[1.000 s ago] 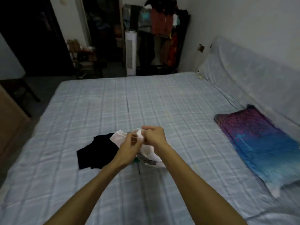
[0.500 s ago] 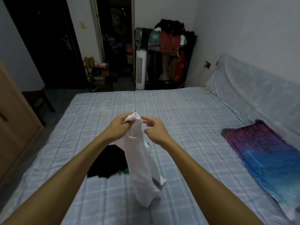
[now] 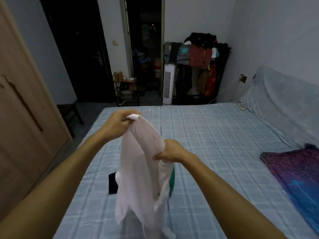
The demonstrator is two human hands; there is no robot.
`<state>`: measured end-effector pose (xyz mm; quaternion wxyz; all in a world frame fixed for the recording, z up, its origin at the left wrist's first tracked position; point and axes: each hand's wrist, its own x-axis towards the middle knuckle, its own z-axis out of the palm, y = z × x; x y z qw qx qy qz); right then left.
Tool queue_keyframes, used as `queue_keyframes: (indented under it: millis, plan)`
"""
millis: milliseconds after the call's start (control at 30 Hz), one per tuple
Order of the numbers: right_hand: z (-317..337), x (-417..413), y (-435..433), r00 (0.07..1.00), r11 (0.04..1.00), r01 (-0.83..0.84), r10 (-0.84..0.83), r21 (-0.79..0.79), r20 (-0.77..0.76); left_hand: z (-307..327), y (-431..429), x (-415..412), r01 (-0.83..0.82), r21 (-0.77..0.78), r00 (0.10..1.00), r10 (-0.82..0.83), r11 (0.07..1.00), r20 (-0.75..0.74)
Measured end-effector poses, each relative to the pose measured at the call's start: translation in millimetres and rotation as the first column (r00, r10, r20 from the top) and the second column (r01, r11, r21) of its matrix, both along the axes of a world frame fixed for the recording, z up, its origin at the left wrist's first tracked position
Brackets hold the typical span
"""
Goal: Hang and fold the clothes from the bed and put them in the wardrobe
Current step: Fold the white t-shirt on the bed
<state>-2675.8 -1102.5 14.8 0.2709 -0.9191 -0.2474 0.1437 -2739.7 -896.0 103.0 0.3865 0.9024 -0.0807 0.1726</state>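
A white garment (image 3: 138, 178) with a green part hangs in the air over the blue checked bed (image 3: 215, 135). My left hand (image 3: 119, 123) grips its top corner, raised highest. Lower down and to the right, my right hand (image 3: 170, 150) pinches the garment's edge. A black piece of clothing (image 3: 113, 184) lies on the bed behind the white one, mostly hidden by it. The wooden wardrobe (image 3: 25, 118) stands at the left, its doors closed.
A purple and blue cloth (image 3: 296, 180) lies at the bed's right side. A rack full of clothes (image 3: 196, 66) and a white tower fan (image 3: 168, 83) stand beyond the bed. A dark stool (image 3: 69, 112) sits between wardrobe and bed. A dark doorway (image 3: 145, 49) opens beyond.
The white garment has been lifted off the bed. My left hand rose with its corner, and my right hand moved down and took hold of the edge. The view tilted up.
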Motion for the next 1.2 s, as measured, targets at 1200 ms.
queue_keyframes:
  millis: [1200]
  plan:
    - [118.5,-54.6,-216.3,0.63,0.769,0.304,-0.605,0.563,0.487,51.0,-95.2,-34.3,-0.255,-0.186,0.865,0.31,0.949,0.395]
